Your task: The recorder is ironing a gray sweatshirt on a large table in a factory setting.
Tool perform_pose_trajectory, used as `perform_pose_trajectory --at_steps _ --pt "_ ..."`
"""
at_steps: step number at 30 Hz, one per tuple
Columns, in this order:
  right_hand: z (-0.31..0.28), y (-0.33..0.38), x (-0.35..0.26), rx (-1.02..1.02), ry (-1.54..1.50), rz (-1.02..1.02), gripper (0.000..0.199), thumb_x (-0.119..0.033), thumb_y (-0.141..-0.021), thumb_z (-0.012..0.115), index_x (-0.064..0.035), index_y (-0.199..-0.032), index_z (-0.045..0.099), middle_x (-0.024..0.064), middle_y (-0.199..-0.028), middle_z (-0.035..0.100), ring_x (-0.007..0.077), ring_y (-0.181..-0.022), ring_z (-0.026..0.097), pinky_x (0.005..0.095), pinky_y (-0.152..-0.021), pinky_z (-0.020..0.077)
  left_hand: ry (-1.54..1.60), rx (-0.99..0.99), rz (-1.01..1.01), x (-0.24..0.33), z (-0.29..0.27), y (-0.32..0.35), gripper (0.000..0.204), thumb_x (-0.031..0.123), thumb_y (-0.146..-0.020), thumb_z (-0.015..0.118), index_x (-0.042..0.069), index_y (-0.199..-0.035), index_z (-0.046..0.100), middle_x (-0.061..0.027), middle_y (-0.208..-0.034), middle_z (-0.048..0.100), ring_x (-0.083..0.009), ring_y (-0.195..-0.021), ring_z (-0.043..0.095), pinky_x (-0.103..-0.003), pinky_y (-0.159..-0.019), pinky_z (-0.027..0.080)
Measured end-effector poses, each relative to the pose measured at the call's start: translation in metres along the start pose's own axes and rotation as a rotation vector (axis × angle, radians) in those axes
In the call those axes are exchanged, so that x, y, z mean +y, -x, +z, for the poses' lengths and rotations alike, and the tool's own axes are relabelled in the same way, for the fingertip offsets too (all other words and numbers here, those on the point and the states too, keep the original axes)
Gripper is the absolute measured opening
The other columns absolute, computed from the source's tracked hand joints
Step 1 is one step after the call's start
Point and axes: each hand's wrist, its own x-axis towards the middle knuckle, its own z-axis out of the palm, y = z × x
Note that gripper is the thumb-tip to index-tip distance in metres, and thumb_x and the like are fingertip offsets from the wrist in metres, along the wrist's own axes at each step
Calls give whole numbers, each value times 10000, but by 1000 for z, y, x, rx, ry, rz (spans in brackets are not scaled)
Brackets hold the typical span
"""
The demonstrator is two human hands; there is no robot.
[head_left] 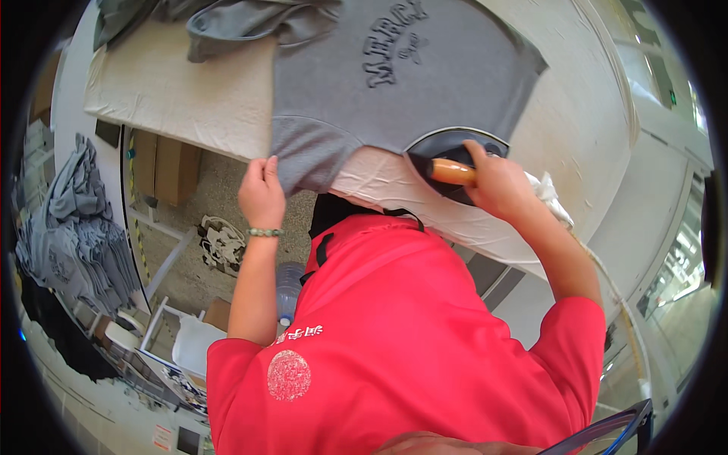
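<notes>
A grey sweatshirt (334,87) with raised lettering lies spread on the cream cloth-covered ironing table (189,91). My left hand (262,187) pinches the edge of its sleeve (311,152), which hangs over the table's near edge. My right hand (500,182) is wrapped round the orange-brown handle of a dark iron (440,145). The iron rests at the near right border of the garment, partly over the cloth cover. My fingers hide part of the handle.
More grey garments (258,26) are heaped at the table's far left. A pile of grey clothes (83,227) hangs at the left. Cardboard boxes (178,171) and a clear plastic bottle (288,284) stand below. A hose or cable (618,296) runs down on the right.
</notes>
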Motion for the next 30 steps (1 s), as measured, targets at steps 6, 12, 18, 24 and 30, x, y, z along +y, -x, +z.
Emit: perform_pose_trajectory --at_steps 6,12,18,24,30 --pt "80 76 154 445 -353 333 509 -146 -916 694 -95 -1409 583 241 -1050 738 438 -979 708 468 -837 551 -185 148 688 73 27 -8 384 188 -949 717 52 -1303 652 -129 -1386 637 -332 -1283 587 -455 -1079 451" --pt "119 102 220 548 -479 393 465 -217 -910 722 -66 -1341 634 233 -1076 735 441 -1037 691 478 -876 549 -174 -441 1174 183 155 60 776 405 -951 676 70 -1591 394 -158 -1671 351 -330 -1565 294 -501 -1276 216" --pt "129 105 234 565 -472 494 468 -245 -899 740 -72 -1325 651 220 -1081 741 430 -1037 697 474 -875 550 -150 -485 1224 192 169 107 773 448 -978 626 47 -1592 382 -153 -1691 318 -322 -1581 259 -499 -1286 185" --pt "95 111 200 277 -836 613 498 -286 -897 743 -62 -1330 639 244 -1078 736 442 -1029 695 494 -884 550 -316 -274 1128 149 129 67 599 357 -997 611 55 -1506 522 -148 -1640 417 -311 -1545 347 -510 -1269 239" --pt "85 88 113 529 -455 229 533 -247 -902 763 -26 -1359 600 267 -1005 732 469 -973 694 501 -853 555 -412 20 1045 104 61 20 418 47 -884 649 69 -1301 676 -124 -1323 658 -305 -1240 626 -455 -1081 478"
